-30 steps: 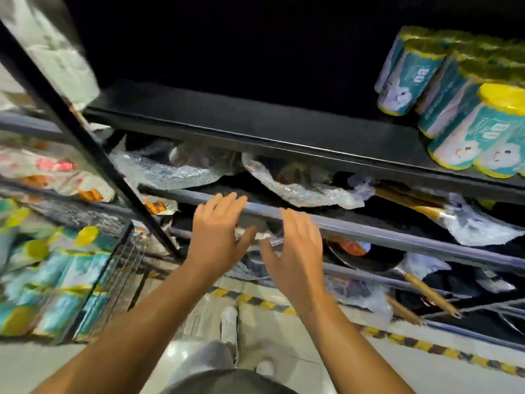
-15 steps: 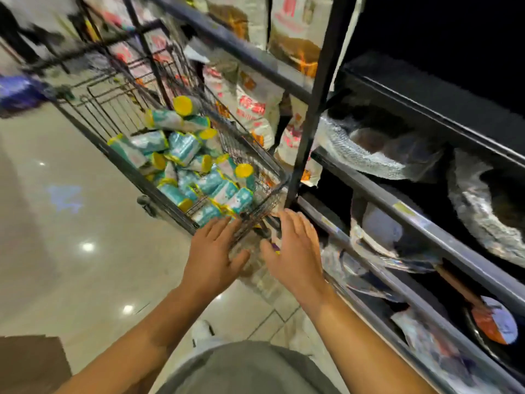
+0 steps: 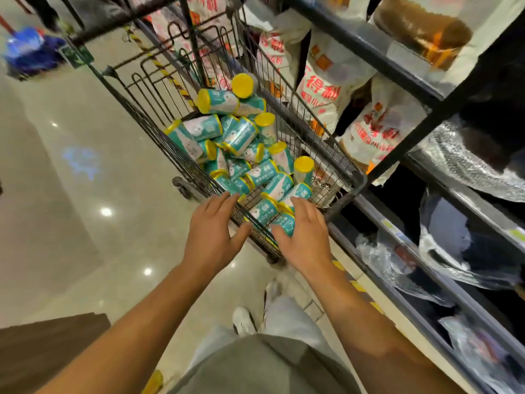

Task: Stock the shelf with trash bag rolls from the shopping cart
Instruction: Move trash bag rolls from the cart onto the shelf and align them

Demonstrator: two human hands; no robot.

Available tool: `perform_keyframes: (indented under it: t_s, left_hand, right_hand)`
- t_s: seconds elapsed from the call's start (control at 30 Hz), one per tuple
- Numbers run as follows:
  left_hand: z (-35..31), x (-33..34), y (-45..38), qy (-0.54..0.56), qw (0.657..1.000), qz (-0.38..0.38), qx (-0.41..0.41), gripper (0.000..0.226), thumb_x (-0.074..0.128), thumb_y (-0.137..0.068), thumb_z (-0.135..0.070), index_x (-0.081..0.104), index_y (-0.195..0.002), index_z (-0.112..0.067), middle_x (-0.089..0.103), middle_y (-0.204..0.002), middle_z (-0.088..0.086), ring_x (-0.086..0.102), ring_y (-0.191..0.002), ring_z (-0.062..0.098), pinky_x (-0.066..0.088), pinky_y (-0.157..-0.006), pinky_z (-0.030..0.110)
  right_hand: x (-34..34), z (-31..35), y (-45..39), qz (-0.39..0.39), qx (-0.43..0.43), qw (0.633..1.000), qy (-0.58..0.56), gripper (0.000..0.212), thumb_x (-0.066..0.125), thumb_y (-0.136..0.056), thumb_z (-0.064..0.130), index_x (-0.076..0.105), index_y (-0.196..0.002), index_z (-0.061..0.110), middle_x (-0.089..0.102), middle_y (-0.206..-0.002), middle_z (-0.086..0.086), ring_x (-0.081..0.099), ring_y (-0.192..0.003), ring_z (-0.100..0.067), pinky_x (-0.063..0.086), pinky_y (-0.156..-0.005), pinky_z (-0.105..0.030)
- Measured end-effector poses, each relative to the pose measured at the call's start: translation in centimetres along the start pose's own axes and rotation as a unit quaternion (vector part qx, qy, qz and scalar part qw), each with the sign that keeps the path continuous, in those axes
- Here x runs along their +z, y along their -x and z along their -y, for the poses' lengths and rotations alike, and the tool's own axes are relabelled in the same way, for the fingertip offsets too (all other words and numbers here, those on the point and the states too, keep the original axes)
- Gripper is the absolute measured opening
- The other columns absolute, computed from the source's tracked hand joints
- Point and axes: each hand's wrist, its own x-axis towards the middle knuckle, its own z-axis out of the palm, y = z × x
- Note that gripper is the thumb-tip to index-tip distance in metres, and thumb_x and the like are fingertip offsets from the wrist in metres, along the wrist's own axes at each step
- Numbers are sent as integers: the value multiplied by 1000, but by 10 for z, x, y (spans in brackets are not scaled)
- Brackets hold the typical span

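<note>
A black wire shopping cart (image 3: 345, 163) stands beside the shelving, with several teal trash bag rolls (image 3: 241, 135) with yellow ends piled in it. My left hand (image 3: 213, 234) hovers at the cart's near edge, fingers straight and spread, holding nothing. My right hand (image 3: 305, 237) reaches over the near rim with fingers extended above the closest rolls (image 3: 262, 210); it grips nothing. The shelf with stocked rolls is out of view.
Dark metal shelving (image 3: 397, 66) runs along the right, with white printed sacks (image 3: 326, 83) above and plastic-wrapped pans (image 3: 468, 245) lower down. Polished floor (image 3: 71, 180) lies to the left. A blue object (image 3: 31, 49) sits far left. My feet (image 3: 244, 319) stand below.
My view swung left from the shelf to the cart. Both hands moved from the shelf rail to the cart's near rim, staying empty with fingers spread.
</note>
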Motion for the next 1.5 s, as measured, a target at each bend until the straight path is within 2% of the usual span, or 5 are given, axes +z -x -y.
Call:
perform_keyframes:
  t_s: [0.57,1.1,1.2,1.4,1.5]
  left_hand:
    - [65,52,-209,-55,985,165,13,75,43,-84,-60,57,-135,-7,60,-134,16,54,-122,36,40,-105,43]
    - [77,265,-336,9,926,372,-57,71,61,-89,-50,44,-146,-11,52,-142,16,48,-131,34,36,-106,38]
    - [85,304,-341,29,906,404,-123,75,64,-91,-45,32,-151,-15,49,-145,16,48,-131,38,40,-105,44]
    - [90,339,-315,82,902,391,-162,99,74,-86,-40,9,-154,-11,52,-141,20,57,-118,41,44,-81,33]
    - [93,343,-313,126,911,356,-164,93,79,-82,-32,19,-150,-11,56,-135,16,60,-114,36,40,-77,27]
  right_hand:
    - [66,-44,-170,81,249,959,-110,72,68,-91,36,36,-151,9,44,-149,-16,46,-134,-33,45,-106,-46]
    - [151,-151,-265,11,498,844,-199,53,68,-92,30,48,-140,20,51,-133,2,52,-123,-19,33,-88,-15]
    - [179,-168,-280,5,515,822,-243,69,74,-76,44,46,-136,24,58,-132,-1,61,-112,-19,49,-98,-31]
    - [214,-205,-283,11,516,794,-322,45,75,-88,18,40,-114,28,66,-97,9,62,-77,-5,46,-56,-7]
    - [215,-202,-282,-10,505,799,-327,51,81,-78,26,45,-115,28,69,-96,13,69,-86,-11,58,-78,-25]
